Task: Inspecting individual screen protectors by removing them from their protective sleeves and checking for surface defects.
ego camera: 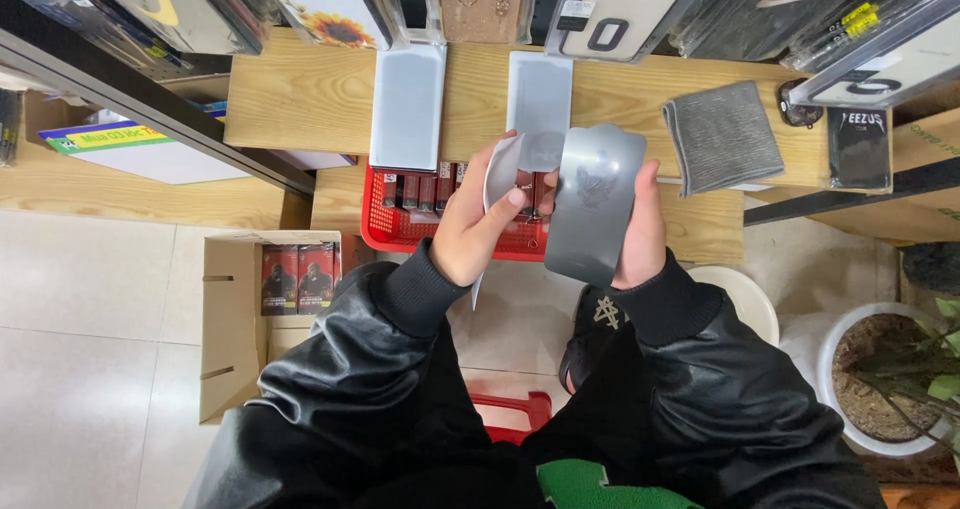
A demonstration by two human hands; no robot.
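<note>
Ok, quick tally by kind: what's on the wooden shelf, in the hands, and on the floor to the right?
Clear flat packs on shelf: 2
Grey cloth: 1
Red basket: 1
Grey sheet in right hand: 1
White film in left hand: 1
White plant pot: 1
Total: 7

Right hand [640, 231] is gripping a grey, glossy rectangular film sheet [592, 204] by its edge, held upright. Left hand [478, 231] is pinching a white curled backing strip [497, 174] beside it. Below them, a red plastic basket [385, 231] of small dark boxes is sitting by the pale wooden counter [300, 94]. A grey folded cloth [722, 134] is lying on the counter, well to the right.
</note>
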